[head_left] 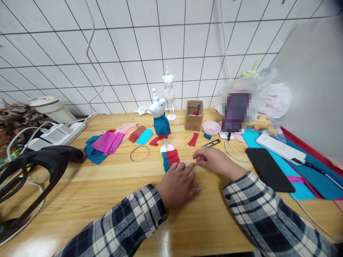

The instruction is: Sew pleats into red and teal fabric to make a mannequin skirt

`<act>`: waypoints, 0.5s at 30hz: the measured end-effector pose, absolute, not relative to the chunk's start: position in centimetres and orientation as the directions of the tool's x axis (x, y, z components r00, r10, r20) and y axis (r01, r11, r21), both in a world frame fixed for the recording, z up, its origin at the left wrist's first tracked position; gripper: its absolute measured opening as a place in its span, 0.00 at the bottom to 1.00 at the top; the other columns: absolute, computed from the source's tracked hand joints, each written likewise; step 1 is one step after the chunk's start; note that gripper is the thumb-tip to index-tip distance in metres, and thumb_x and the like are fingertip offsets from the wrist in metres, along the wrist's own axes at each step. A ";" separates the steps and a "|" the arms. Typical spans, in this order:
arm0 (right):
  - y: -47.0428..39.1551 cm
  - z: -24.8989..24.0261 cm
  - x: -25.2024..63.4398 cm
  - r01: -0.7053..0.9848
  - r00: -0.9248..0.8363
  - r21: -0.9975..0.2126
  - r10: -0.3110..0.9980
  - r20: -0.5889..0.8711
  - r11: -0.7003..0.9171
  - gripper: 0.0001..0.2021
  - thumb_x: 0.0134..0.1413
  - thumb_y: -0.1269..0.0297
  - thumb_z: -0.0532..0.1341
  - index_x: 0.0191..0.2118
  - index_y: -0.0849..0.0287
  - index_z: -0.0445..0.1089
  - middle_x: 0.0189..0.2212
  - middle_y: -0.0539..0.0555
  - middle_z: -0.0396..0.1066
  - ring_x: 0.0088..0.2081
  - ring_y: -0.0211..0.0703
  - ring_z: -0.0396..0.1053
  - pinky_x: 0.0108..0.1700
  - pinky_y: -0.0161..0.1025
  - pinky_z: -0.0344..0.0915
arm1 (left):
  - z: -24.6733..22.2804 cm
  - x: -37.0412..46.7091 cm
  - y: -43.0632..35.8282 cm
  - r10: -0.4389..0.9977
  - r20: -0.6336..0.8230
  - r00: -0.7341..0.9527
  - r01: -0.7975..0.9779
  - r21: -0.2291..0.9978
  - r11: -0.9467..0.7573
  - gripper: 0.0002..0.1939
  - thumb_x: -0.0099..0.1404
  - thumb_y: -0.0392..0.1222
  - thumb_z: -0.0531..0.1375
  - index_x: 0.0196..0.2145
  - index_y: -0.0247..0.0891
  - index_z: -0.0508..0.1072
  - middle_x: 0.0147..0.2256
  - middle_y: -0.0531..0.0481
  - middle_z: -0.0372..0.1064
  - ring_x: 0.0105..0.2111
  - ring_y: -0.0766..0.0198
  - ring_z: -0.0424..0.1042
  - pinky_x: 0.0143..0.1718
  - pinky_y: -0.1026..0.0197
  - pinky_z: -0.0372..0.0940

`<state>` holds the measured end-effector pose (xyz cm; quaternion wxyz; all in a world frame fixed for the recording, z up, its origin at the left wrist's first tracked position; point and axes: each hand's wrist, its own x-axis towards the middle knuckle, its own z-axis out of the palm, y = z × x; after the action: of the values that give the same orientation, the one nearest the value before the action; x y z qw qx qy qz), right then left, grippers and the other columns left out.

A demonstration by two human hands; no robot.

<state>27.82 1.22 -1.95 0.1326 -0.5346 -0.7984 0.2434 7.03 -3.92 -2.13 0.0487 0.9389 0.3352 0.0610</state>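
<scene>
My left hand lies palm down on the wooden table, its fingertips on the near edge of a small red and teal cloth piece. My right hand rests just to the right, thumb and forefinger pinched together beside my left forefinger; whatever they pinch is too small to make out. Right behind the cloth stands a small white dress form on a round base, dressed in a teal skirt with red trim.
A second bare dress form stands by the tiled wall. Cloth scraps, a wire ring, a cardboard box, a pink bowl, thread snips, a black phone, a white bar, a headset.
</scene>
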 end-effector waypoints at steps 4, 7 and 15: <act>1.3 -1.9 28.4 0.811 -0.394 -0.486 0.918 -0.041 0.326 0.09 0.52 0.71 0.61 0.38 0.52 0.75 0.33 0.48 0.77 0.35 0.42 0.72 0.34 0.35 0.60 | -1.9 6.7 -3.6 0.635 0.085 0.768 0.618 0.162 -0.769 0.22 0.67 0.57 0.53 0.46 0.36 0.72 0.60 0.44 0.64 0.45 0.49 0.63 0.46 0.47 0.54; 1.4 -1.8 28.7 0.864 -0.378 -0.368 0.926 -0.021 0.344 0.05 0.51 0.69 0.62 0.33 0.52 0.75 0.31 0.49 0.77 0.33 0.42 0.71 0.32 0.36 0.57 | -2.0 6.5 -3.3 0.630 0.073 0.773 0.613 0.171 -0.771 0.22 0.68 0.57 0.53 0.46 0.36 0.71 0.60 0.44 0.63 0.45 0.50 0.63 0.46 0.47 0.54; 1.5 -1.4 28.9 0.853 -0.408 -0.367 0.913 -0.022 0.372 0.06 0.53 0.67 0.61 0.36 0.52 0.76 0.34 0.50 0.77 0.35 0.41 0.71 0.34 0.35 0.58 | -1.7 6.5 -2.9 0.635 0.035 0.772 0.612 0.231 -0.756 0.20 0.69 0.55 0.52 0.45 0.37 0.72 0.60 0.46 0.64 0.46 0.51 0.63 0.47 0.46 0.55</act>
<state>28.87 1.50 -1.39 0.0923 -0.5362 -0.8231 0.1626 6.46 -2.94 -1.67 0.1037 0.9355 0.3332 0.0555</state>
